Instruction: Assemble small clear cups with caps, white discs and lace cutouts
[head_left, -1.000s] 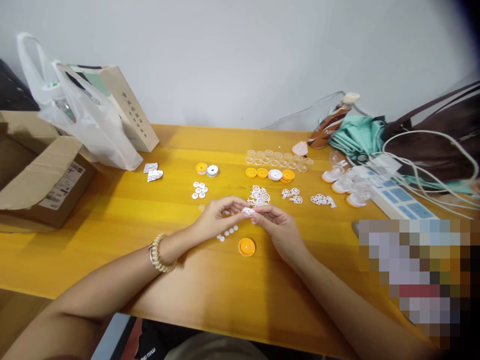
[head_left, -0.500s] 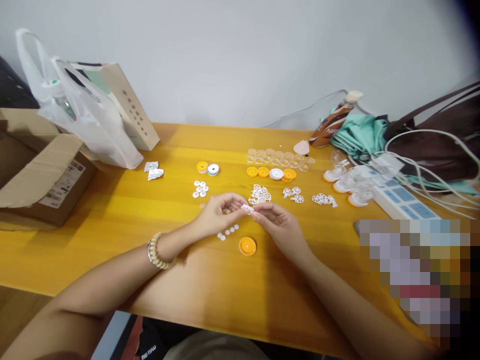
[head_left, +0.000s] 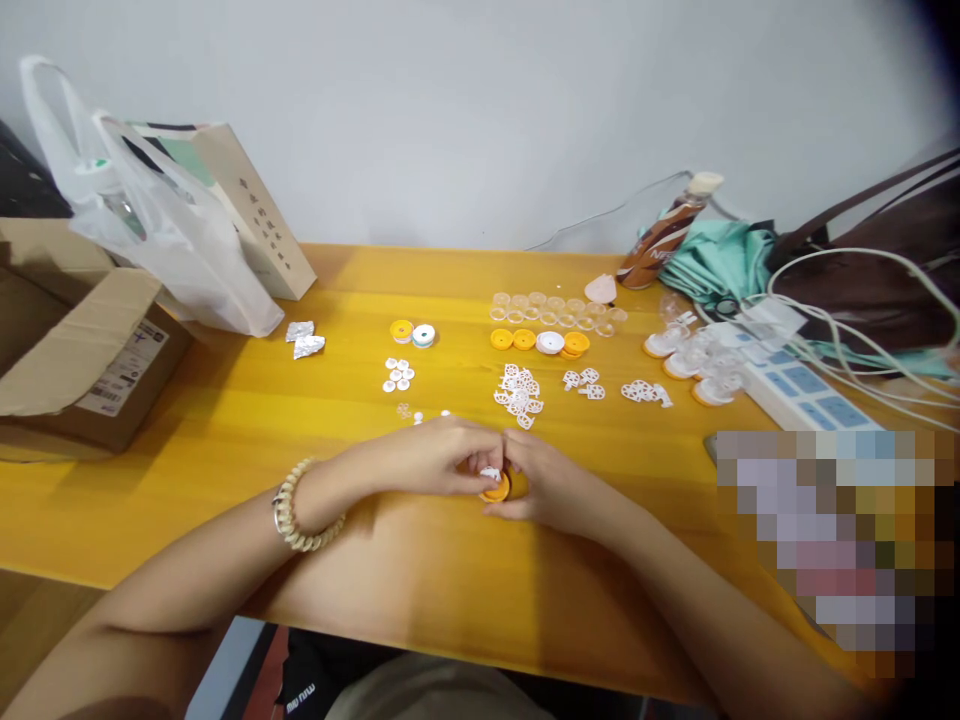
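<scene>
My left hand [head_left: 446, 455] pinches a small white plastic part [head_left: 490, 473] just above an orange round dish-like cap [head_left: 496, 494]. My right hand [head_left: 555, 482] curls around the far and right sides of that cap on the table, thumb at its near side. Fingers hide part of both pieces, and I cannot tell whether the white part touches the cap. Beyond the hands lies a pile of white openwork plastic pieces [head_left: 518, 392]. Some small white discs [head_left: 418, 417] show behind my left wrist, partly covered by it.
Clear plastic cups [head_left: 555, 308] stand in rows at the back, before them orange and white caps [head_left: 524, 341]. White round pieces [head_left: 398, 375] lie left. A cardboard box [head_left: 82, 370] and plastic bag [head_left: 195, 260] stand far left; a power strip [head_left: 810, 385] and bottle [head_left: 660, 240] right.
Both hands have come down and nearer to me, bringing the white part from above the table to the orange cap. My right hand has left the white part and closed around the cap.
</scene>
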